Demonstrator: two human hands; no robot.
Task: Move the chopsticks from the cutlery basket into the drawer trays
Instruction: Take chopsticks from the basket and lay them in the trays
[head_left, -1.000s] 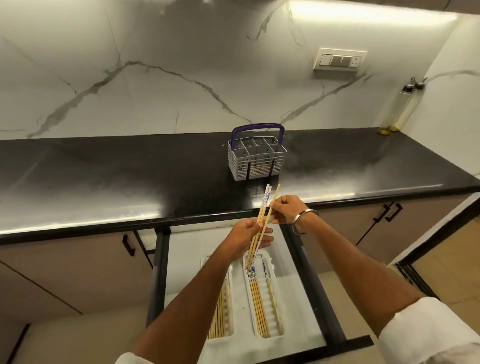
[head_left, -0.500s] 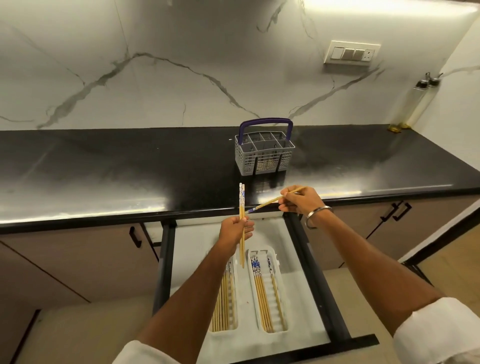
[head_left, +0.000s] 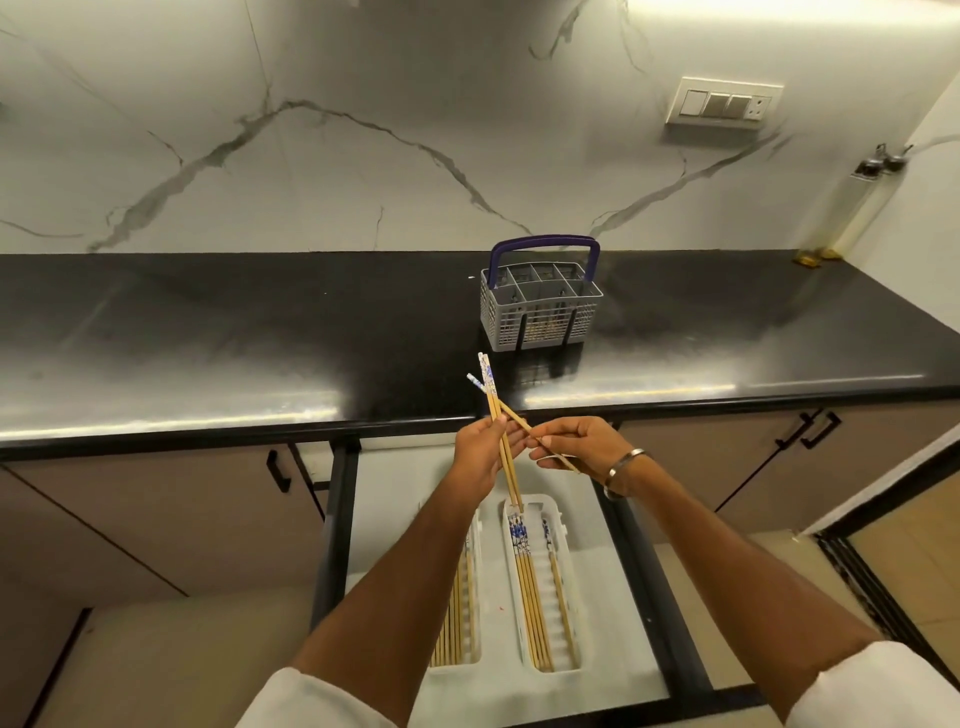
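Below the middle of the frame, over the open drawer (head_left: 644, 613), the two hands meet with chopsticks between them. Furthest left of the task's things is the left tray (head_left: 475, 613), partly behind the forearm, with a bundle of chopsticks lying lengthwise in it. Just right of it and a little higher, the left hand (head_left: 480, 457) is curled round a pair of chopsticks (head_left: 500, 431) held nearly upright, patterned ends up toward the tabletop (head_left: 260, 338), plain tips pointing down at the top end of the right tray (head_left: 563, 587). That tray already holds several chopsticks laid along its length, patterned ends at the far end. The right hand (head_left: 582, 444), close beside the left and almost touching it, pinches a single chopstick (head_left: 511, 413) that slants from upper left to lower right and crosses the upright pair.

The trays lie straight below the hands, long axes running away from the person, so I'd judge the held sticks need tipping down to match before being set in. The left hand's pair is nearer that line, and its tips hang just above the right tray.

Higher and right of centre, well apart from the hands, the cutlery basket (head_left: 540, 312) stands on the black tabletop; some pale sticks seem to show through its mesh, though I cannot be sure.
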